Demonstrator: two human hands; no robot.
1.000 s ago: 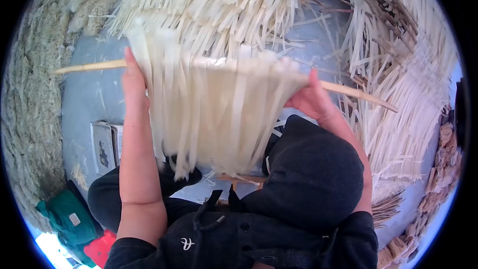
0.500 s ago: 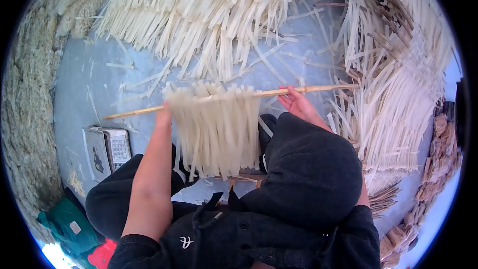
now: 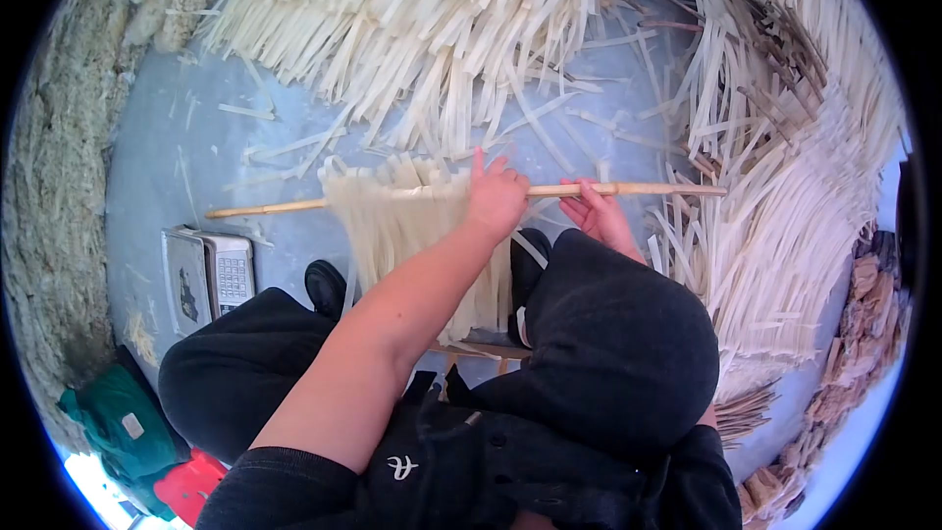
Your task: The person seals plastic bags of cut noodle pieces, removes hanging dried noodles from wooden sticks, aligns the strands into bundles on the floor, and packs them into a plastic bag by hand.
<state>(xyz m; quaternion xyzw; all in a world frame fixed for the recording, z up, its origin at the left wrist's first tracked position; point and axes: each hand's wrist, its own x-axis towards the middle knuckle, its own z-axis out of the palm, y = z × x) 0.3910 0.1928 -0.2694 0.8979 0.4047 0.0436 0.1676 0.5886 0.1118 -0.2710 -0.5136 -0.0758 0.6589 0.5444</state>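
A thin wooden stick (image 3: pixel 628 189) lies crosswise above my knees, with a row of pale flat strips (image 3: pixel 392 226) draped over its middle and hanging down. My left hand (image 3: pixel 497 198) is on the stick at the right edge of the strips, its index finger pointing up and its other fingers bent over the stick. To its right, my right hand (image 3: pixel 599 216) pinches the stick between thumb and fingers, palm turned up. The left end of the stick reaches out past the strips, unsupported by a hand. My left forearm covers part of the hanging strips.
Large heaps of similar strips (image 3: pixel 412 20) lie ahead, and more strips with sticks (image 3: pixel 785 226) are at the right. A scale with a keypad (image 3: pixel 232 273) stands at the left on the grey floor (image 3: pixel 285 152). Green (image 3: pixel 123 427) and red bags (image 3: pixel 191 486) sit lower left.
My left hand has moved from the left end of the strips across to their right edge. My right hand remains on the stick, which has tilted less and shifted slightly right.
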